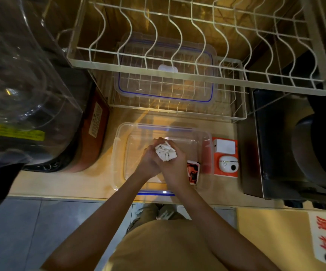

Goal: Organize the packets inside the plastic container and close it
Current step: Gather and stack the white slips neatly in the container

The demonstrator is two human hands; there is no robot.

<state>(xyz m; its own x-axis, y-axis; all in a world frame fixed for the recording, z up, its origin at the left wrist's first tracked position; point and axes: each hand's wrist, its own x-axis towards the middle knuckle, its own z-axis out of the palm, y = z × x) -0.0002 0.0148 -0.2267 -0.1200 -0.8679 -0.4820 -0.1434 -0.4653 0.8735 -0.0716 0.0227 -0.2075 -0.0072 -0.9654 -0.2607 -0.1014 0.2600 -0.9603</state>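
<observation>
A clear plastic container (119, 153) with blue clips stands open on the counter in front of me. Over its middle, my left hand (148, 161) and my right hand (175, 167) are pressed together around a bundle of several small white packets (165, 152), held upright. A red-and-black packet (193, 172) lies inside the container at its right side, beside my right wrist. The container's clear lid (164, 75) with a blue seal rests on the lower wire rack behind it.
A white wire dish rack (177, 61) overhangs the back of the counter. An orange box (225, 157) with a white device sits right of the container. A large clear vessel (21, 85) stands left, a dark appliance (295, 143) right.
</observation>
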